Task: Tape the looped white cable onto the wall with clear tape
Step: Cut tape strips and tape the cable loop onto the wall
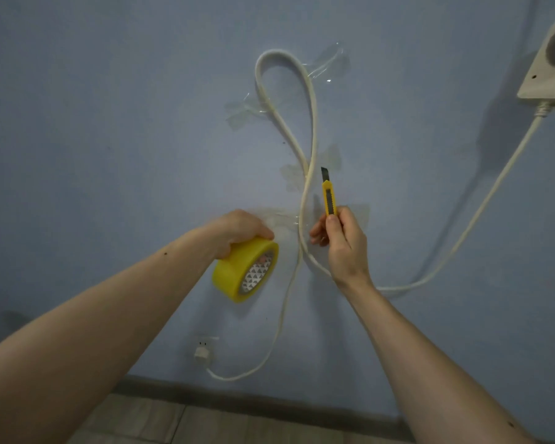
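Observation:
The looped white cable (313,116) hangs on the blue wall (109,123), held by several pieces of clear tape (326,64). A fresh strip of tape (284,219) lies across the cable where its two strands cross. My left hand (241,227) grips a yellow tape roll (244,272) just left of the cable, with the strip running from it to the wall. My right hand (343,241) holds a yellow utility knife (328,197) upright, blade out, just right of the cable.
The cable runs down to a white plug (202,354) in a low wall socket and right up to a white power strip (548,75) at the top right. A dark baseboard (253,402) meets the wooden floor (161,421) below.

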